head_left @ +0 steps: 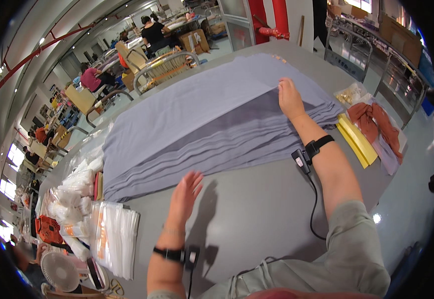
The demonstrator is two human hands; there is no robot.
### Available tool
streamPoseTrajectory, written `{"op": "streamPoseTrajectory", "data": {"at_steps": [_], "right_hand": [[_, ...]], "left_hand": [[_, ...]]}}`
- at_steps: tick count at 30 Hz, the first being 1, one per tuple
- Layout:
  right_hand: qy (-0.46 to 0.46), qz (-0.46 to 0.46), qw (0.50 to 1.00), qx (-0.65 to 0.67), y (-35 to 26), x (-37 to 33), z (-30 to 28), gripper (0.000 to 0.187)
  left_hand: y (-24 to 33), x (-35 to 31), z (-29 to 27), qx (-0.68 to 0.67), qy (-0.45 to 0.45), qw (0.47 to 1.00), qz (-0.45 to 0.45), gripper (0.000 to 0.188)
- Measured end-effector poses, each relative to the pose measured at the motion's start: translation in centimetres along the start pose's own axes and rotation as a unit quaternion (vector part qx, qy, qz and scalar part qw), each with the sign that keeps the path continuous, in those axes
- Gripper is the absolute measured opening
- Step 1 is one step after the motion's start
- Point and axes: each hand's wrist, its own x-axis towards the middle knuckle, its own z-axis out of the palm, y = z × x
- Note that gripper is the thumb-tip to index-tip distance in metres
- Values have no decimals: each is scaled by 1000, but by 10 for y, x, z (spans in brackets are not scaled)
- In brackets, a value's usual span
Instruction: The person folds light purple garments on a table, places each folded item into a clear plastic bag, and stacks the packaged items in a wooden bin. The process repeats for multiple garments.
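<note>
A thick stack of blue-grey fabric point(187, 112) lies folded in many layers across the grey table point(257, 209). My right hand point(290, 97) pinches the near edge of the top layer. That edge is lifted off the layers below and makes a dark gap under it on the right side. My left hand point(184, 195) hovers just in front of the stack's near edge, with its fingers stretched out and slightly blurred. Nothing is in it. A black strap with a small device point(300, 161) sits on my right forearm, and another device point(192, 255) on the left one.
Clear plastic bags point(115, 239) lie in a pile at the left, beside an orange basket-like item point(49, 229), a white fan point(60, 271) and scissors point(116, 286). Yellow folded material point(356, 139) and rust-coloured cloth point(371, 119) lie at the right. Metal rails point(167, 65) stand beyond the table.
</note>
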Motion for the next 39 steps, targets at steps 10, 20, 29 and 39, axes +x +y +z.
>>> {"op": "streamPoseTrajectory", "data": {"at_steps": [10, 20, 29, 39], "right_hand": [[-260, -37, 949, -173, 38, -22, -72, 14], [-355, -65, 919, -156, -77, -90, -240, 10], [-423, 29, 867, -263, -100, -171, -291, 5], [-203, 43, 932, -298, -96, -123, -358, 24]], "left_hand": [[77, 171, -35, 8, 205, 970, 133, 17], [47, -28, -35, -78, 271, 954, 98, 43], [-5, -102, -61, -121, 269, 955, 39, 40], [13, -81, -23, -102, 201, 971, 74, 29]]}}
